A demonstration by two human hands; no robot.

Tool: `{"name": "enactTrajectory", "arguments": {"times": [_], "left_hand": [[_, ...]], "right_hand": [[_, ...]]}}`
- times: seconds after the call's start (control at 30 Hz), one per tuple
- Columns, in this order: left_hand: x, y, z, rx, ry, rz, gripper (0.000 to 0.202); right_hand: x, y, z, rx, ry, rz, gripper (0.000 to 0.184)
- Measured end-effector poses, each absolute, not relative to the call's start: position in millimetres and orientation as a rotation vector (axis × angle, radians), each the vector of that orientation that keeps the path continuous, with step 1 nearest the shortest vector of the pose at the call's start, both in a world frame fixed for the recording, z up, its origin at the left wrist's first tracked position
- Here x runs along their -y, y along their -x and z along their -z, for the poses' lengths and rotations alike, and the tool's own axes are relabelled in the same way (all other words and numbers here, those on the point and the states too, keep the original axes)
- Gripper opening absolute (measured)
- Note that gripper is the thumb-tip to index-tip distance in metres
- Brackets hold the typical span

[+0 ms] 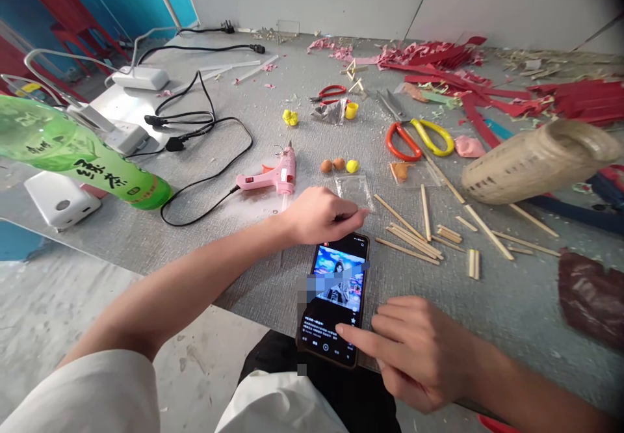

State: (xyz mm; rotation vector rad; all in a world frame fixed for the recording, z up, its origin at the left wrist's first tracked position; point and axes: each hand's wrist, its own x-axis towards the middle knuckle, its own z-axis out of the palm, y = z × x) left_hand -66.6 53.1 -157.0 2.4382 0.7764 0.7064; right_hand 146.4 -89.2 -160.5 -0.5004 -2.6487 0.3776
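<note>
A phone [336, 300] with a lit screen lies at the table's near edge, leaning slightly. My right hand [419, 352] points its outstretched index finger at the lower screen, fingertip at the glass; its other fingers are loosely bent. Just beyond the phone's top end, my left hand [329, 214] rests with curled fingers. What they hold, if anything, is hidden. Past that hand is a pink glue gun [273, 176] with a black cord. A clear plastic bag [354, 191], two brown balls [333, 165] and a yellow ball [352, 166] lie near the left hand.
Wooden sticks [414, 241] lie right of the phone. Scissors [404, 127], a brownish bottle [531, 163] and red paper strips [439, 62] spread across the right side. A green tea bottle [97, 163], power strips [114, 135] and black cables [205, 118] occupy the left.
</note>
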Motion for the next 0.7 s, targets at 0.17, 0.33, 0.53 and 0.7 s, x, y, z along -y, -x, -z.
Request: {"name": "enactTrajectory", "arguments": {"times": [0.17,0.33,0.53,0.7], "left_hand": [[-53.5,66.2,157.4,-0.764,-2.452,-0.721,0.05],[-53.3,66.2,157.8,-0.755,-2.45,-0.727,0.05],[-51.5,66.1,157.3,-0.763,-2.45,-0.735,0.049],[-51.9,65.6,158.0,-0.755,-2.468,-0.738,0.05]], "right_hand": [[86.6,-148.5,158.6,2.552,0.586,-0.367,0.049],[85.3,-150.3,158.3,2.552,0.576,-0.41,0.044],[83.9,-148.8,157.2,2.552,0.578,-0.43,0.043],[84.4,-150.0,158.2,2.534,0.578,-0.435,0.043]]}}
